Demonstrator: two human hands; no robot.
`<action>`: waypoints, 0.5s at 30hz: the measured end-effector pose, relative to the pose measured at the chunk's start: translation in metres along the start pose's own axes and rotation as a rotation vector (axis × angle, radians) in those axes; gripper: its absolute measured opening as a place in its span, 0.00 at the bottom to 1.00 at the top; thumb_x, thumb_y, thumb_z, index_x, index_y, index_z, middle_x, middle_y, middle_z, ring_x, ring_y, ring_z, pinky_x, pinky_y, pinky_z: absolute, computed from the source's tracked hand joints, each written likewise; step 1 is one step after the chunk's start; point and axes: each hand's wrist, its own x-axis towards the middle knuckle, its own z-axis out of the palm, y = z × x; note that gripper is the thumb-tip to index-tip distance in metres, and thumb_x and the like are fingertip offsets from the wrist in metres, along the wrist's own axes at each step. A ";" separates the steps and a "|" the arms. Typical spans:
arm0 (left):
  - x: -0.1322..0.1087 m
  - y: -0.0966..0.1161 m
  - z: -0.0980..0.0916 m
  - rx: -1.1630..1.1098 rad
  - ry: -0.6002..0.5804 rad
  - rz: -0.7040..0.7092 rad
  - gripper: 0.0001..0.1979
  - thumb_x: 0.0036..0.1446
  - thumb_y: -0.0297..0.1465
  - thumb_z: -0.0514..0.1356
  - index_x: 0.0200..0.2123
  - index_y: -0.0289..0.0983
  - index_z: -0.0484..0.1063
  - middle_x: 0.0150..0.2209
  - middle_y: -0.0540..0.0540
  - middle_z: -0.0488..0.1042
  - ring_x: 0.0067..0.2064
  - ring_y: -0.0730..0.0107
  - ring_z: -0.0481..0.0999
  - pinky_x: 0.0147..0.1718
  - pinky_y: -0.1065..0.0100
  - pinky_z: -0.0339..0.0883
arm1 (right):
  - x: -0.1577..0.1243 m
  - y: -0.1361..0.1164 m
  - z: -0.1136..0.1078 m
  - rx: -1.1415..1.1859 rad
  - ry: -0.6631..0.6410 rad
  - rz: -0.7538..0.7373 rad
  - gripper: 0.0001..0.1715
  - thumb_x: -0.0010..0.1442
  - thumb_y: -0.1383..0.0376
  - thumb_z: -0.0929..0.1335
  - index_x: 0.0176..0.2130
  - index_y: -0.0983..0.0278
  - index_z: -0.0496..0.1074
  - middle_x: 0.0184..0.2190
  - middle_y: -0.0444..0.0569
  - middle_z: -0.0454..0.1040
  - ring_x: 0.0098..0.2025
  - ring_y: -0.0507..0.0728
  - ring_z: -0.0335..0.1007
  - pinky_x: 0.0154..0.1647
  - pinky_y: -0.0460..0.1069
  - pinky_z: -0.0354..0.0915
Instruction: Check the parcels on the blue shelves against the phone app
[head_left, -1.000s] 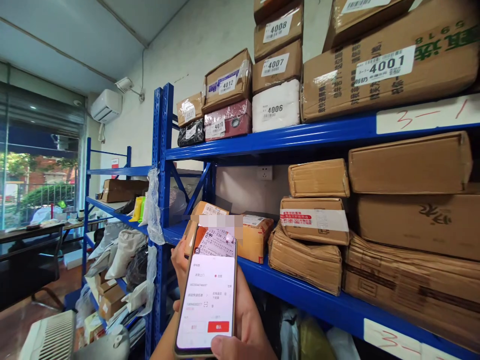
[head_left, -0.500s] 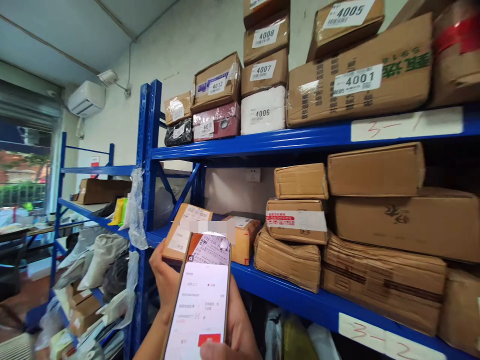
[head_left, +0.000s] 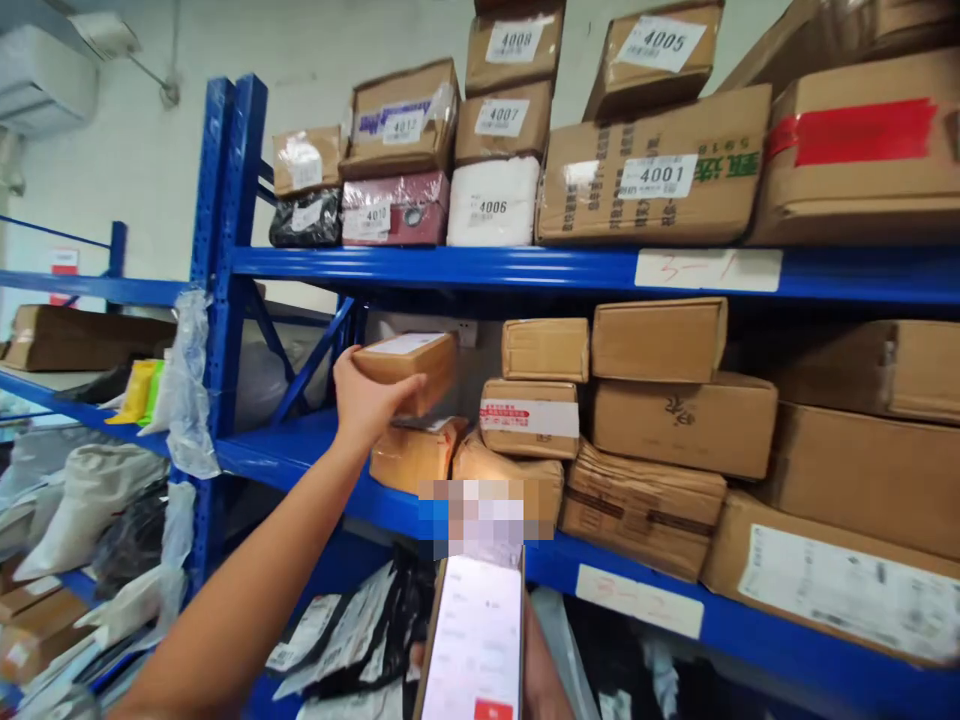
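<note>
My left hand is wrapped round the near end of a small cardboard box with a white label on top. The box is raised just over a brown taped parcel on the middle shelf; whether the two touch I cannot tell. Lower down, my right hand grips a smartphone upright, its lit screen facing me with a red button at the bottom. Part of the phone's top is blurred out, and most of the right hand's fingers are behind it.
A blue shelf rack spans the view. Numbered parcels, among them a white package, line its top level. Stacked cartons stand right of my left hand. Black bags lie below. A blue upright post rises at the left.
My left hand has moved the box away from beside the phone, up and forward over the parcel on the shelf. The phone has shifted right and down, and the view has turned right.
</note>
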 end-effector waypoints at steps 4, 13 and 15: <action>-0.012 0.002 0.032 0.053 -0.267 -0.010 0.54 0.36 0.47 0.74 0.59 0.21 0.58 0.55 0.29 0.62 0.59 0.46 0.65 0.61 0.48 0.57 | -0.038 -0.015 0.008 -0.034 0.141 -0.223 0.83 0.32 0.49 0.82 0.69 0.60 0.32 0.48 0.59 0.80 0.42 0.66 0.80 0.31 0.52 0.74; -0.020 -0.006 0.035 0.052 -0.400 0.094 0.46 0.45 0.46 0.69 0.62 0.33 0.57 0.53 0.35 0.60 0.58 0.44 0.64 0.60 0.45 0.55 | -0.046 -0.015 0.005 -0.024 0.219 -0.195 0.83 0.33 0.51 0.82 0.67 0.62 0.30 0.45 0.60 0.81 0.33 0.61 0.81 0.28 0.50 0.73; -0.020 -0.014 0.026 -0.034 -0.340 0.156 0.43 0.49 0.47 0.65 0.63 0.34 0.54 0.54 0.35 0.62 0.57 0.47 0.66 0.59 0.45 0.58 | -0.043 -0.011 -0.001 0.000 0.229 -0.242 0.81 0.27 0.52 0.82 0.66 0.62 0.39 0.43 0.58 0.82 0.36 0.64 0.81 0.31 0.53 0.74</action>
